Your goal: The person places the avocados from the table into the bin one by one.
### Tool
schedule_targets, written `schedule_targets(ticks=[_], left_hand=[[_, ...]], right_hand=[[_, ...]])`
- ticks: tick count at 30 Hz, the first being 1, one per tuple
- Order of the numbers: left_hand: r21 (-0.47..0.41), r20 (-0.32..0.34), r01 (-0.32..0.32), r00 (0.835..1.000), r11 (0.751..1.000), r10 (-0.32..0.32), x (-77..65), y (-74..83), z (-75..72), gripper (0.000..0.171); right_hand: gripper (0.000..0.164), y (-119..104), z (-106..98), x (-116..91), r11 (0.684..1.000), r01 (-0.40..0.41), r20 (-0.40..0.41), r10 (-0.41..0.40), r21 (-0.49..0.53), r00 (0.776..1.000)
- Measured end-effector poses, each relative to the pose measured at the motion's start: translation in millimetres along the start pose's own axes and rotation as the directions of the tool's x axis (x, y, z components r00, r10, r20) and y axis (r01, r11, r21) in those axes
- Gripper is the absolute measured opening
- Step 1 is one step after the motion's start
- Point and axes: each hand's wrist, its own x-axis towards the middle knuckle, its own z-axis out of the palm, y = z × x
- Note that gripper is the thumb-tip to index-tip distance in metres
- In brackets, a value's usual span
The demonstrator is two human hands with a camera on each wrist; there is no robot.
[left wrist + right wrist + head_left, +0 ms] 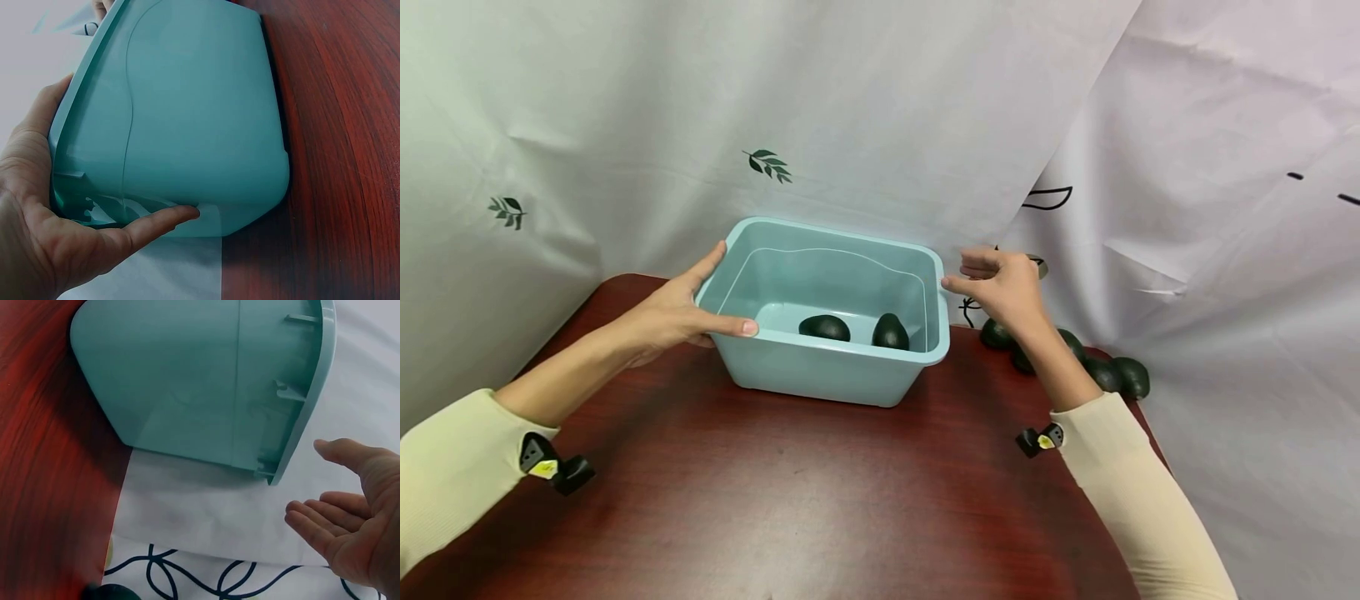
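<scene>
A light blue plastic bin (820, 371) stands on the table, with two dark green avocados, one avocado (824, 327) near the middle and another avocado (891, 332) to its right. My left hand (677, 312) holds the bin's front left corner. Its thumb lies over the front rim; in the left wrist view, a finger (165, 219) stretches along the outer side wall. My right hand (1000, 287) is beside the right rim, fingers loosely extended. In the right wrist view, a gap shows between that hand (356, 515) and the rim, and nothing is in it.
Several more avocados (1105, 373) lie at the table's right edge, partly hidden behind the right forearm. The dark red wooden table (790, 483) spreads out in front of the bin. A white cloth (865, 108) with leaf prints hangs close behind it.
</scene>
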Motion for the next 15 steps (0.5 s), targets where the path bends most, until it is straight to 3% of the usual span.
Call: schedule_targets(ticks=[10, 15], left_hand=[[0.005, 0.002, -0.003, 1.0, 1.0, 0.003, 0.4, -0.4, -0.4, 0.135], [0.002, 0.004, 0.0, 1.0, 1.0, 0.0, 0.9, -0.5, 0.1, 0.135]], right_hand=[[0.061, 17.4, -3.8, -7.0, 0.998, 0.027, -0.056, -0.03, -0.048, 0.998], [0.064, 23.5, -8.8, -11.8, 0.998, -0.011, -0.064, 0.007, -0.065, 0.998]])
